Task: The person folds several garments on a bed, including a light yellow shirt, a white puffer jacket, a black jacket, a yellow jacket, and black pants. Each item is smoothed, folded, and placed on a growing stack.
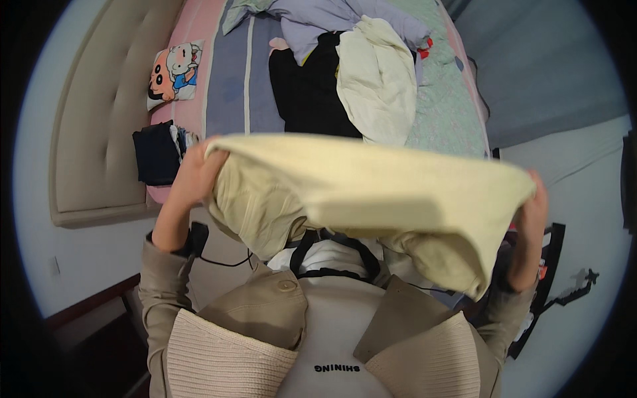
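Note:
A pale yellow garment point(371, 176) is stretched sideways in the air before me, its upper edge pulled nearly straight. My left hand point(198, 174) is closed around its left end, fingers gripping the cloth. At the other end, my right hand point(533, 207) grips the upper right corner. The cloth sags in folds below the left hand, and a hem-like opening hangs at the lower right. Motion blurs part of the fabric, so its exact cut is hard to make out. It hides the near edge of the bed.
Beyond lies a bed point(225, 79) with a black garment point(308, 93), a cream garment point(378, 79) and lilac bedding point(312, 23). Folded dark clothes point(154, 154) and a cartoon pillow point(176, 73) are by the padded headboard point(106, 113). A black rack point(551, 265) stands at right.

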Action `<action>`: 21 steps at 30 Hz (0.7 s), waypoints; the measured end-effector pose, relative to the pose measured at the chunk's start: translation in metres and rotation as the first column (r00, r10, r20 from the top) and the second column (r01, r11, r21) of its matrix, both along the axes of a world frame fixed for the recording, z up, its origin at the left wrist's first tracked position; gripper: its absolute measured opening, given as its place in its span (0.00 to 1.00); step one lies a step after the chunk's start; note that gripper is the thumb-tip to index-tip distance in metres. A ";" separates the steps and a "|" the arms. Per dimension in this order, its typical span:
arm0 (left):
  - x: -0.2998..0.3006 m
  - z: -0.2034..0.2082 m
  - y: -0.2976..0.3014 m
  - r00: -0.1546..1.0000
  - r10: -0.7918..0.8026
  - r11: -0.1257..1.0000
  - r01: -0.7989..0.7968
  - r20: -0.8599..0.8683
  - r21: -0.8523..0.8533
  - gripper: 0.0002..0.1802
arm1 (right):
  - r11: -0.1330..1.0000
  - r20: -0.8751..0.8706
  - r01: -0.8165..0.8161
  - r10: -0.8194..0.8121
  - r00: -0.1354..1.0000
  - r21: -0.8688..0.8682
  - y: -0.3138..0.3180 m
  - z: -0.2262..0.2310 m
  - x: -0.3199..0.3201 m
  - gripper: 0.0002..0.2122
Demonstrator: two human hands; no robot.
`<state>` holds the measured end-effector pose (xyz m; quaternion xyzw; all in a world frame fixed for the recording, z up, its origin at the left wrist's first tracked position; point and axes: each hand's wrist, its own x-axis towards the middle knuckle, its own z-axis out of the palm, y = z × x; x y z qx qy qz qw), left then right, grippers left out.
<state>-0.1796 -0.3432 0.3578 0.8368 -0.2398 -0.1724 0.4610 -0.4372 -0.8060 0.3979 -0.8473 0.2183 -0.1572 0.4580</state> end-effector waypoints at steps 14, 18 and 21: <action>0.113 -0.313 -0.041 0.942 0.285 0.901 -0.202 -0.175 0.383 0.17 | 0.911 -0.493 -0.369 0.239 0.837 -0.185 -0.030 -0.294 0.251 0.16; 0.056 -0.367 -0.031 0.894 0.271 0.928 -0.144 -0.356 0.345 0.20 | 0.933 -0.610 -0.343 0.336 0.718 0.111 0.021 -0.337 0.262 0.14; 0.028 -0.399 -0.030 0.874 0.245 0.877 -0.015 -0.420 0.480 0.21 | 0.914 -0.589 -0.297 0.406 0.699 0.278 0.045 -0.358 0.292 0.15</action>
